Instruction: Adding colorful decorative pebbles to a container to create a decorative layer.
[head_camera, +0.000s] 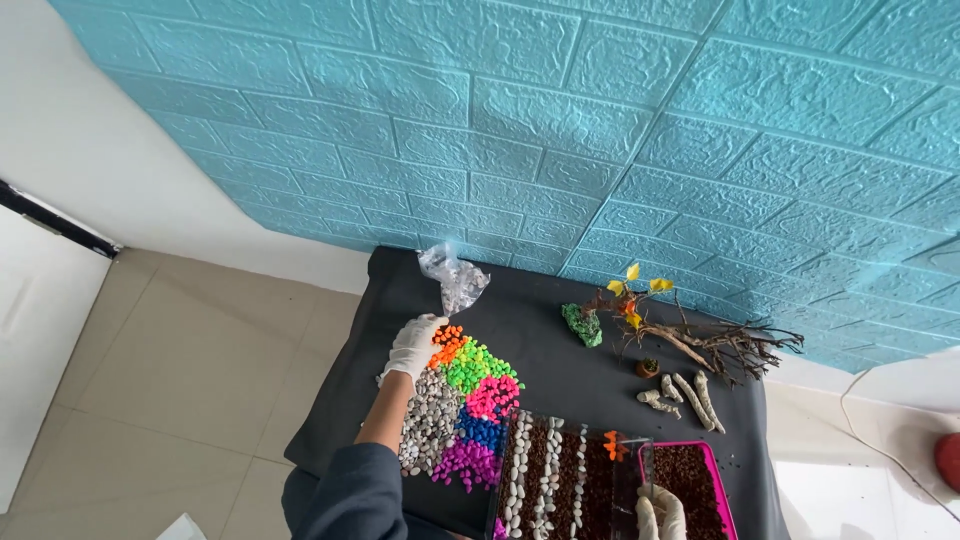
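While our gloved left hand (413, 345) rests half-open on the orange pebbles (447, 345), the pebble row runs from there toward us. Our right hand (661, 512) grips the edge of the clear tank (560, 480), beside the pink tray (712, 480).

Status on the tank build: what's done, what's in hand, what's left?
Done: clear tank holds brown gravel with white pebble rows. In hand: left hand on the orange pebbles; right hand at the tank's edge. Left: coloured pebble piles, driftwood and green rock lie outside.
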